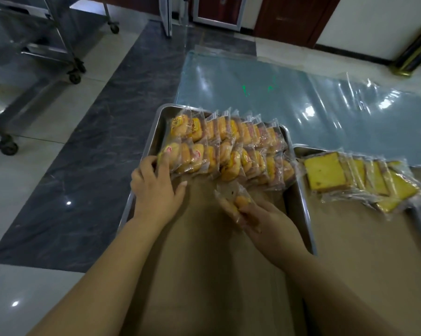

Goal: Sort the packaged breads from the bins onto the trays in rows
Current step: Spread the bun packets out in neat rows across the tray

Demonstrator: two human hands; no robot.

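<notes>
Left hand (156, 187) touches the bread rows (224, 144) on the tray (301, 214); right hand (265, 224) holds a packet (236, 202).

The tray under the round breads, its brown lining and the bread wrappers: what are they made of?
Tray: looks like stainless steel, brushed grey, with a bright sheen along its rim. Lining: probably kraft paper or thin card, matte brown; cannot tell which. Wrappers: thin clear plastic film, glossy, with crinkled glints and crimped ends.

round breads (224, 144): two rows, left tray (299, 197); one held | sliced cakes (325, 170): fanned, right tray (311, 149)
</notes>
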